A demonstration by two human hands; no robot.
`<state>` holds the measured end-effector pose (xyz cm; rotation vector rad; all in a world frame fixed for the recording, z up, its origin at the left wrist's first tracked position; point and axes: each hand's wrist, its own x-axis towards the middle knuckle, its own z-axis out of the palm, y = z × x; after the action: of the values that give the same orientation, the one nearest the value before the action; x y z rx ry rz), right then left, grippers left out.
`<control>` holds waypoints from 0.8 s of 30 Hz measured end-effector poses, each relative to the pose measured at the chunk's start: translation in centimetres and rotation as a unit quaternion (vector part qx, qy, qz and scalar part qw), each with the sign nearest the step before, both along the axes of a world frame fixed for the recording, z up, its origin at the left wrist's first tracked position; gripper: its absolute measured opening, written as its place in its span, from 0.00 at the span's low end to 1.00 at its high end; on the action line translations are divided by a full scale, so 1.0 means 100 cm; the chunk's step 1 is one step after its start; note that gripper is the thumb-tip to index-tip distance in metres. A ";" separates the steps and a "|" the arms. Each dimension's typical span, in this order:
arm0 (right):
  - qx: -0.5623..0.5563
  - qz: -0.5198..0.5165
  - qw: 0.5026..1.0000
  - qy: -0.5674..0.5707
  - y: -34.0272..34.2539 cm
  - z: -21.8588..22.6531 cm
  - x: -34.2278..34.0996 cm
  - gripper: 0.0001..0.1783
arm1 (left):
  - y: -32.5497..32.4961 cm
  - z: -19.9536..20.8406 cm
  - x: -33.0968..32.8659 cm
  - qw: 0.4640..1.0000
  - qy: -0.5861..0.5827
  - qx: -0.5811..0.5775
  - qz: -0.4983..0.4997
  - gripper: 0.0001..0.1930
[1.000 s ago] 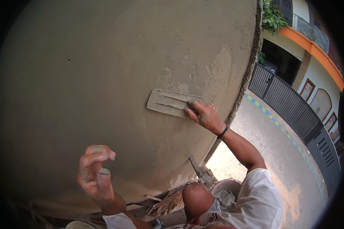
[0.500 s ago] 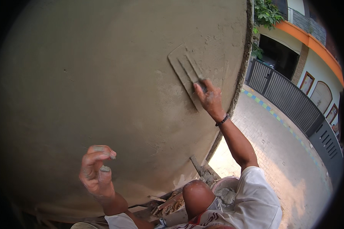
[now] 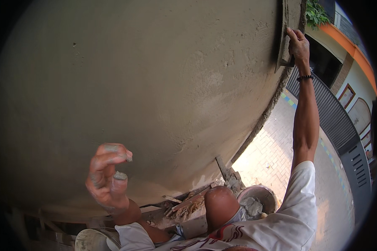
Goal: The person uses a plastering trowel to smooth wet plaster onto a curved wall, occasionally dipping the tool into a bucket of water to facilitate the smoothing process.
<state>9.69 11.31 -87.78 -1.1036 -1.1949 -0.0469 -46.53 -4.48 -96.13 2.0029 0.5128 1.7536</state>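
My right hand [image 3: 299,47], a dark beaded bracelet at its wrist, is stretched far up to the right. It grips the handle of a plastering trowel [image 3: 284,52], whose long blade stands nearly upright and is seen almost edge-on at the right edge of the grey plastered wall [image 3: 146,83]. Whether the whole blade touches the plaster I cannot tell. In front of the wall at lower left, my left hand [image 3: 107,178] is raised with curled fingers. Its thumb and fingers stay apart, with grey mortar on their tips and nothing between them.
A bucket [image 3: 273,195] with grey mortar [image 3: 252,207] stands by my knee [image 3: 220,205]. Another pale bucket [image 3: 88,242] is at lower left. Wood scraps and debris [image 3: 190,207] lie along the wall's foot. Beyond the wall edge are a paved street [image 3: 259,157] and a dark gate [image 3: 337,121].
My right hand has carried the trowel up and right from the wall's face to its edge, turning the blade more upright. My left hand is slightly higher, still curled.
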 end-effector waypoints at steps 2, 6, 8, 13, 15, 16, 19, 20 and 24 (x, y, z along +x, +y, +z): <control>-0.059 -0.008 0.993 -0.100 -0.017 -0.025 -0.073 0.21 | 0.001 -0.004 -0.004 1.000 -0.010 0.001 0.006 0.13; -0.071 0.028 0.953 -0.292 -0.047 -0.119 -0.234 0.20 | 0.002 -0.007 -0.006 1.000 -0.014 -0.014 0.022 0.14; -0.034 0.005 0.910 -0.414 -0.054 -0.193 -0.290 0.15 | 0.002 -0.003 -0.008 0.999 -0.012 -0.005 0.032 0.15; -0.194 0.157 0.799 -0.547 -0.074 -0.360 -0.328 0.14 | -0.011 0.016 -0.035 0.996 -0.024 0.059 0.063 0.16; -0.238 0.190 0.804 -0.511 -0.083 -0.369 -0.327 0.15 | -0.017 0.025 -0.050 0.993 -0.054 0.089 0.053 0.17; -0.229 0.217 0.825 -0.469 -0.084 -0.358 -0.320 0.16 | -0.020 0.025 -0.059 0.992 -0.071 0.097 0.049 0.17; -0.186 0.247 0.902 -0.301 -0.093 -0.285 -0.291 0.20 | -0.031 0.026 -0.089 0.993 -0.033 0.112 0.034 0.17; -0.178 0.228 0.931 -0.221 -0.090 -0.260 -0.276 0.20 | -0.037 0.028 -0.095 0.992 -0.025 0.115 0.037 0.18; -0.105 0.135 0.981 0.090 -0.066 -0.204 -0.154 0.18 | -0.030 0.024 -0.106 0.993 -0.010 0.117 -0.001 0.20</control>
<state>-5.76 4.76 -108.14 -1.0932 -1.1940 0.3877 -57.15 -7.46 -93.70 2.1380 0.3101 1.9057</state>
